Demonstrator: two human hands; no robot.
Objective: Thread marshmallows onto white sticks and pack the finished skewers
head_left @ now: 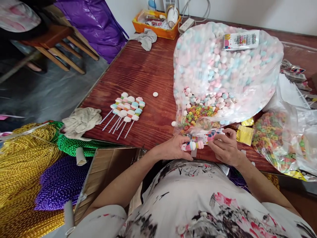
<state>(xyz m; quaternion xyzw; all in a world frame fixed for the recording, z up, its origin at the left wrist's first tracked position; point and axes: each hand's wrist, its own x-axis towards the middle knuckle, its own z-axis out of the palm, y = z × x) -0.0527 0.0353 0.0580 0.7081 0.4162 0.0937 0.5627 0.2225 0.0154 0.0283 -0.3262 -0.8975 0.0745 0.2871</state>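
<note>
My left hand [174, 148] is closed at the table's front edge around a short candy skewer [195, 145] strung with white, blue and pink pieces. A printed plastic wrapper [204, 135] lies just beyond the skewer, between my hands. With curled fingers, my right hand [226, 147] grips the wrapper's right end; its exact fingertip contact is partly hidden. Directly beyond the hands, a large clear bag [223, 69] spills pastel candies [215, 100] and small ring candies [198, 114] near its mouth. Several candy skewers [127, 107] lie together on the left, sticks toward me.
A second bag of ring candies [274, 138] sits right, beside gold foil packets [244, 135]. On the left edge lies a crumpled cloth [83, 122]. An orange tray [158, 29] and power strip [187, 24] stand at the back. Bead strings [24, 172] hang lower left.
</note>
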